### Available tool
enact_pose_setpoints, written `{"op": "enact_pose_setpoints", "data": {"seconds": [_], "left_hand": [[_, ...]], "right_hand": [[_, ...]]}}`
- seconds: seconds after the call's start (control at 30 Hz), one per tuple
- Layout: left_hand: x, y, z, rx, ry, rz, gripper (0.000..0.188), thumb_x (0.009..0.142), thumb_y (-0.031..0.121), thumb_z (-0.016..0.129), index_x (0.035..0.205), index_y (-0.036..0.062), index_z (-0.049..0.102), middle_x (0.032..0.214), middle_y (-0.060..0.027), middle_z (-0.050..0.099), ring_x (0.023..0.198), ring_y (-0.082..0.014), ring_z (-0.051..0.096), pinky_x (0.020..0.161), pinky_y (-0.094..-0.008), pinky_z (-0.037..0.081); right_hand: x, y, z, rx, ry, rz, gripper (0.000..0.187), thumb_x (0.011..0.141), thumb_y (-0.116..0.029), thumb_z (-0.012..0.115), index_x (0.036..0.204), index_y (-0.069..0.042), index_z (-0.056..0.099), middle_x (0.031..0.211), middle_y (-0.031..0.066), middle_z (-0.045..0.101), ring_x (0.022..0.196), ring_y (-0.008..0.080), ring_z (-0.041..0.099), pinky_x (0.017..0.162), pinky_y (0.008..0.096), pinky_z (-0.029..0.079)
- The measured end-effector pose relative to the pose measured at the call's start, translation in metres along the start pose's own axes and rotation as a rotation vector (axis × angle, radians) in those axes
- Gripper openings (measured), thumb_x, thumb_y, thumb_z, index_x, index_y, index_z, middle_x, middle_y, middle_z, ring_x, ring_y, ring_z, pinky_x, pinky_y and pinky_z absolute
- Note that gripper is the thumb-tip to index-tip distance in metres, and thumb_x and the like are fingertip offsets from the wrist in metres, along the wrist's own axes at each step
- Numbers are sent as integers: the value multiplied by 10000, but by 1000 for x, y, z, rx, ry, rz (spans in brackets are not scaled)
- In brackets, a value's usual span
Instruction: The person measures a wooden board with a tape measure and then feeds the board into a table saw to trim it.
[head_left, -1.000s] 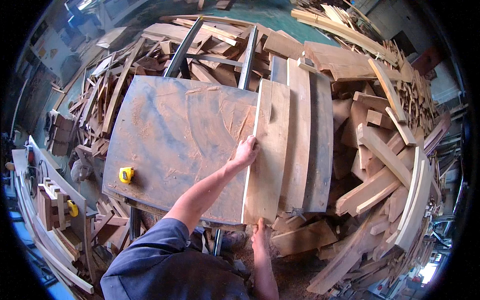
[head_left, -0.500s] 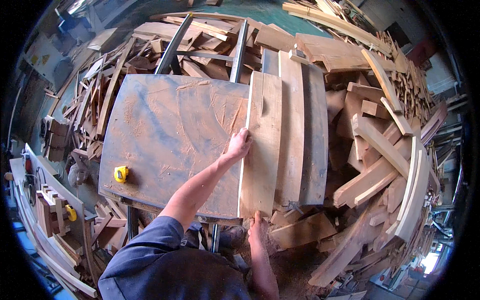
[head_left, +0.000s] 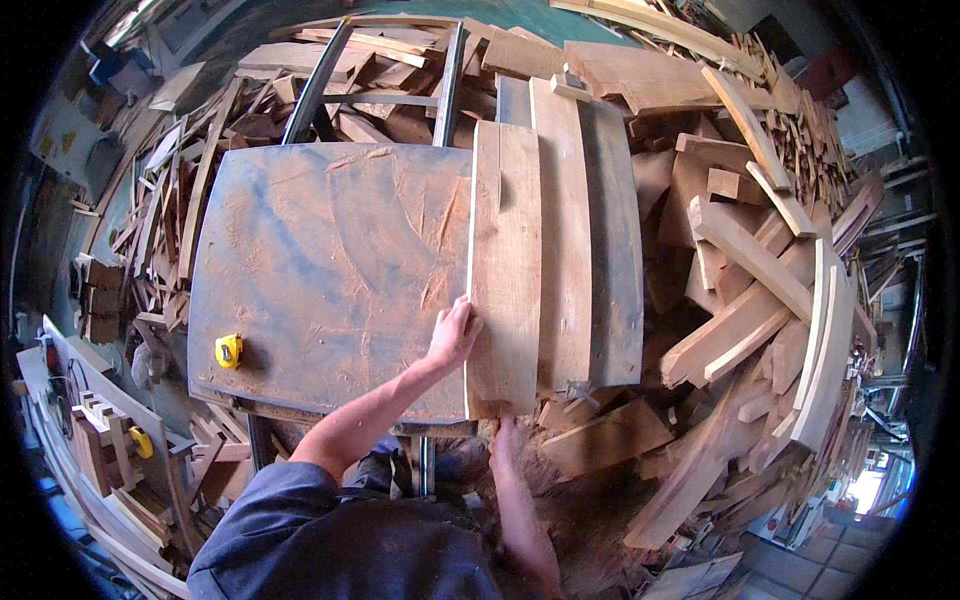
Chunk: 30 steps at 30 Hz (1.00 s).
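Observation:
A pale wooden board (head_left: 507, 270) lies lengthwise on a dusty steel table (head_left: 320, 260), its near end at the table's front edge. My left hand (head_left: 454, 331) is closed at the board's left edge, with curled fingers against it. At the board's near end, my right hand (head_left: 507, 437) is closed on it from below; part of its fingers is hidden under the wood. Just right of the board, a longer plank (head_left: 565, 230) runs parallel to it. A small yellow tape measure (head_left: 229, 351) rests near the table's left front corner.
Offcuts (head_left: 740, 290) are heaped to the right, and more scrap wood (head_left: 200, 190) lies at the left. Two metal rails (head_left: 450, 85) stick out beyond the table's far edge. At the lower left, a stand (head_left: 110, 430) holds wood pieces and another yellow tape measure (head_left: 141, 442).
My left hand has shifted nearer to me along the board's left edge. My right hand stays at the near end. The whole view has moved slightly.

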<state>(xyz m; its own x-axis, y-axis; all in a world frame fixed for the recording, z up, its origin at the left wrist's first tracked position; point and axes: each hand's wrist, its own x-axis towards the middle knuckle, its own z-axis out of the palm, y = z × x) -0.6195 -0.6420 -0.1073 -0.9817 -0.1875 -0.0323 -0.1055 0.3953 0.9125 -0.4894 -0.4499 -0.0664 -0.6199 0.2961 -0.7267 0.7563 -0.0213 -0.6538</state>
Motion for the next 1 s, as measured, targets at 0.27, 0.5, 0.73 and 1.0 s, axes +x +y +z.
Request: {"op": "enact_pose_setpoints", "data": {"seconds": [0.27, 0.5, 0.73, 1.0], "left_hand": [[-10, 25, -6, 22, 44, 55, 182, 863, 86, 573, 1005, 14, 485, 1114, -155, 549, 930, -379, 538, 845, -443, 404], [-3, 20, -2, 0, 49, 95, 206, 848, 77, 593, 1005, 10, 477, 1167, -157, 539, 947, -403, 516, 845, -460, 411], [3, 18, 1, 4, 67, 74, 222, 853, 88, 600, 1023, 11, 481, 1112, -165, 539, 955, -415, 514, 852, -466, 414], [9, 20, -2, 12, 51, 94, 228, 867, 102, 586, 1048, 9, 484, 1173, -168, 534, 979, -429, 512, 870, -472, 414]], "right_hand": [[7, 3, 3, -55, 51, -27, 389, 946, -372, 537, 835, -2, 581, 630, 38, 514, 459, 120, 425, 379, 307, 304], [8, -7, 0, -52, -17, -41, 364, 959, -335, 520, 886, 9, 613, 685, 25, 553, 520, 113, 452, 425, 288, 368], [9, -13, 7, 49, 32, -100, 339, 931, -285, 595, 834, 40, 608, 732, 35, 569, 639, 112, 524, 531, 260, 432], [24, -6, 8, 128, 20, -148, 377, 937, -310, 600, 815, 46, 589, 687, 42, 542, 578, 120, 507, 494, 274, 410]]}}
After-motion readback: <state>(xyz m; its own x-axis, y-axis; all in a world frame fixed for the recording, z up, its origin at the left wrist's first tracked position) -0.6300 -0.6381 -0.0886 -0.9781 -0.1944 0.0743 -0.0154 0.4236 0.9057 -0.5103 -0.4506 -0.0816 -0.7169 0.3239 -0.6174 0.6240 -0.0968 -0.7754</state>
